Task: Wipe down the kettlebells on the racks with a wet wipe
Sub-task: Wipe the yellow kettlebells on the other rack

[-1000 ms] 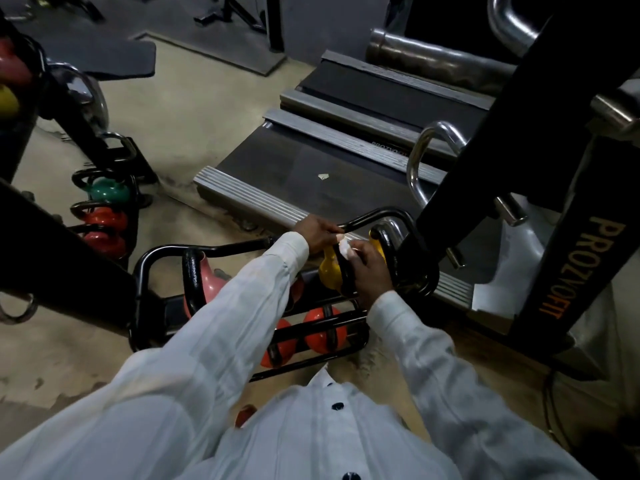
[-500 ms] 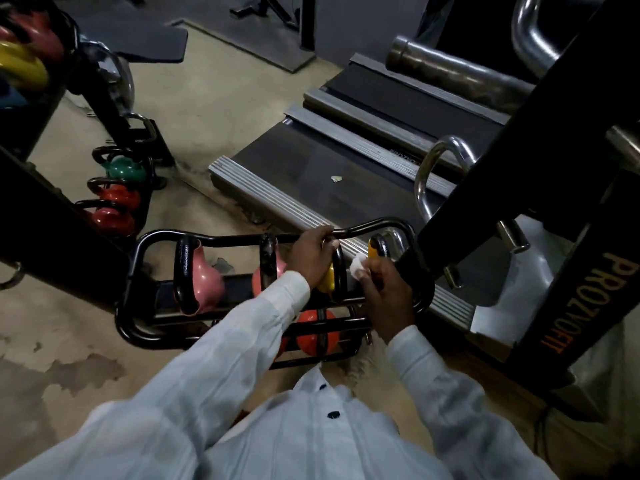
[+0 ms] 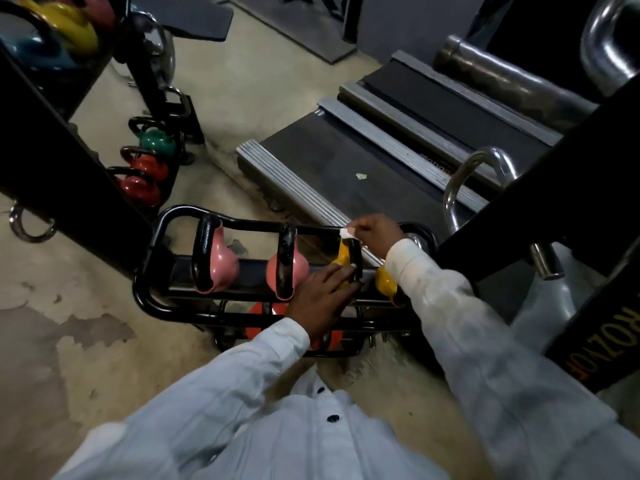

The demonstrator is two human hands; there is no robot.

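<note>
A low black rack on the floor carries two pink kettlebells and two yellow ones. My left hand lies with straight fingers on the near side of a yellow kettlebell. My right hand pinches a small white wet wipe at the top of that kettlebell's black handle. The second yellow kettlebell is partly hidden by my right sleeve. Orange kettlebells sit on the shelf below.
A second rack at the left holds a green kettlebell and red ones. A treadmill deck lies just behind the rack. A black machine frame with chrome handles stands close on the right. Cracked concrete floor spreads left.
My left hand has let go of the rack's top bar and come down onto the yellow kettlebell's near side. My right hand has lifted the wipe to the top of its handle.
</note>
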